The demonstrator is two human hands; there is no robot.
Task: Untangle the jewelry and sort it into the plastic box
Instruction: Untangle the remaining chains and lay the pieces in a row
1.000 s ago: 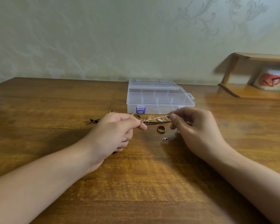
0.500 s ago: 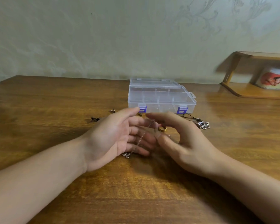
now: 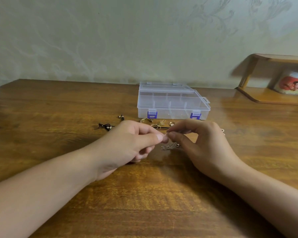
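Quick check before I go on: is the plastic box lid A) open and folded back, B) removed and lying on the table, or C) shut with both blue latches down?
C: the plastic box sits closed, its two blue latches fastened along the front edge, and no jewelry shows inside.

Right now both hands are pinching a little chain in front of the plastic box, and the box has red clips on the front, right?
Not quite: the clips are blue, not red, as the head view shows. The rest holds: the left hand and right hand both pinch a little chain in front of the plastic box.
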